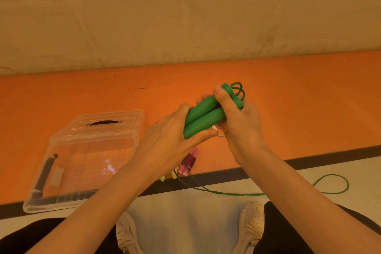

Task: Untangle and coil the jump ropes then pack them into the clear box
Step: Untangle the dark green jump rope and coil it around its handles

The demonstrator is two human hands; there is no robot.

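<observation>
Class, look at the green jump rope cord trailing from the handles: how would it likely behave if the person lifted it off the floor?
The green cord would probably hang limp, since it lies in loose curves and a loop on the floor. It looks thin, so likely light. Near the green handles it already bends into small loops, suggesting that it coils easily but may spring back.

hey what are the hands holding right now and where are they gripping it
Both hands hold the green handles of a jump rope, side by side: left hand at the near ends, right hand at the cord ends.
</observation>
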